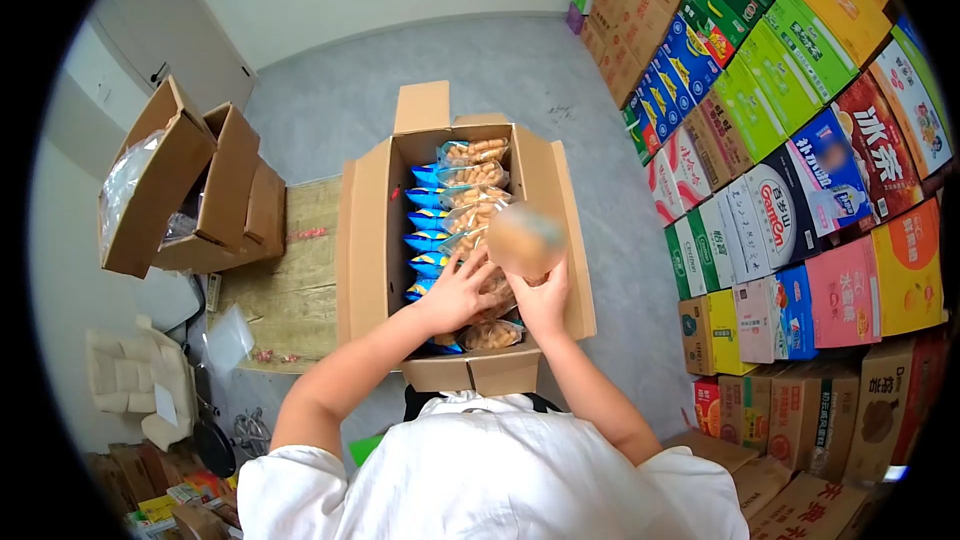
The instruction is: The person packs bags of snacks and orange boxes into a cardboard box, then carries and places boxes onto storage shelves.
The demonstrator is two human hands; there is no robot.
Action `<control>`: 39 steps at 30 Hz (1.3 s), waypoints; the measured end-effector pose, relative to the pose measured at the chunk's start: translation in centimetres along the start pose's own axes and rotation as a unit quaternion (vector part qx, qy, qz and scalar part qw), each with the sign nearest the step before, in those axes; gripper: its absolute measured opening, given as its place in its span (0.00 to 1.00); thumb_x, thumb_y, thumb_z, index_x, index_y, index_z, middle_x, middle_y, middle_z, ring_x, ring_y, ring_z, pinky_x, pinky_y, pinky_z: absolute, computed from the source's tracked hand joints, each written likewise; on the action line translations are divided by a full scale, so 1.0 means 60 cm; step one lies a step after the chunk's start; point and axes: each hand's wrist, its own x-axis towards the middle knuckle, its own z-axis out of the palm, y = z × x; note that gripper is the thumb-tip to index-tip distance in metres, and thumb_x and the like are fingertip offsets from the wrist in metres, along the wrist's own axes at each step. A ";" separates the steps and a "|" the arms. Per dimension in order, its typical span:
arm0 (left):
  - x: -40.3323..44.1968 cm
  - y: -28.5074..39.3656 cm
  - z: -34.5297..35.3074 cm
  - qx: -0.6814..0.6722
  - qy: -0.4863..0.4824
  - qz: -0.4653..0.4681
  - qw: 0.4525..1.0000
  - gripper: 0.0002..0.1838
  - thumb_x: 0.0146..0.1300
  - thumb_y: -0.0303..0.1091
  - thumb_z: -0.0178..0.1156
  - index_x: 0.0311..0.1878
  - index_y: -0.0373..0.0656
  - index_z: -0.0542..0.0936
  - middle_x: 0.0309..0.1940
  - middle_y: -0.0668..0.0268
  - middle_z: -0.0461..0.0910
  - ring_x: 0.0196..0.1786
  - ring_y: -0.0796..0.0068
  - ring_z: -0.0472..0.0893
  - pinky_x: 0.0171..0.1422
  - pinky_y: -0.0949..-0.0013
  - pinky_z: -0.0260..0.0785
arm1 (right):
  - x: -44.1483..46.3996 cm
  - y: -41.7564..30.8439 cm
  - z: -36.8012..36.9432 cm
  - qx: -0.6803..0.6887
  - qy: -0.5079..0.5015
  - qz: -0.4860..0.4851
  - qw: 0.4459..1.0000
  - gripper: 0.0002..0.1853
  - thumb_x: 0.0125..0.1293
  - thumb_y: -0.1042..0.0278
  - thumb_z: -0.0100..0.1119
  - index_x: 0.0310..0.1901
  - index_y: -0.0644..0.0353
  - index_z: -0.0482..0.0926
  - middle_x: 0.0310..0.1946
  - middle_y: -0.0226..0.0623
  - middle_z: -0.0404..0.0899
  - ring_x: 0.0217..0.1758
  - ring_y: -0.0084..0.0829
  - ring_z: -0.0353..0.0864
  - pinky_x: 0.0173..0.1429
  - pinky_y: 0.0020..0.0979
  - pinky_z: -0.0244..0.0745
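Observation:
An open cardboard box (365, 240) stands in front of me, its flaps folded out. Inside, a column of blue packets (426, 240) lies on the left, beside clear bags of tan, peanut-like pieces (478, 176). My right hand (543, 302) is closed on a bag (527, 240) at the box's right side; the upper part of this bag is blurred. My left hand (458, 295) reaches into the box with fingers spread, touching the bags in the row. What lies beneath its fingers is partly hidden.
Open cartons (235, 190) with clear plastic stand at the left by a yellowish mat (270, 295). Stacked colourful drink cartons (760, 200) line the right side. A cream chair (140, 380) is at the lower left, and more cartons (800, 495) sit at the lower right.

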 end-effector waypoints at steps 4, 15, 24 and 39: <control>-0.002 -0.011 -0.020 -0.100 -0.058 -0.009 0.993 0.30 0.44 0.34 0.70 0.55 0.60 0.79 0.72 0.55 0.53 0.77 0.48 0.46 0.73 0.35 0.45 | 0.000 0.010 -0.014 0.157 -0.029 0.034 0.987 0.29 0.52 0.72 0.72 0.54 0.65 0.69 0.45 0.40 0.79 0.51 0.30 0.80 0.53 0.33 0.75; -0.007 -0.031 -0.029 -0.104 -0.007 -0.121 0.987 0.46 0.37 0.41 0.77 0.65 0.60 0.69 0.75 0.55 0.47 0.77 0.48 0.45 0.74 0.38 0.43 | 0.028 -0.052 -0.088 -0.172 -0.479 -0.204 0.836 0.27 0.44 0.69 0.65 0.50 0.59 0.74 0.43 0.40 0.78 0.49 0.39 0.78 0.53 0.38 0.74; -0.011 -0.014 -0.033 -0.110 -0.051 -0.114 0.986 0.41 0.42 0.37 0.75 0.63 0.71 0.73 0.76 0.59 0.46 0.77 0.47 0.46 0.73 0.33 0.43 | -0.026 -0.003 -0.026 -0.355 -0.563 -0.184 0.723 0.16 0.53 0.67 0.64 0.44 0.59 0.78 0.37 0.41 0.81 0.42 0.43 0.82 0.45 0.42 0.77; -0.001 0.036 -0.033 -0.146 -0.198 -0.086 0.965 0.26 0.65 0.52 0.51 0.66 0.63 0.71 0.74 0.59 0.54 0.77 0.46 0.45 0.69 0.22 0.31 | 0.028 0.007 0.077 -0.280 -0.289 -0.196 0.894 0.35 0.67 0.48 0.53 0.70 0.57 0.58 0.73 0.49 0.52 0.77 0.50 0.47 0.74 0.47 0.51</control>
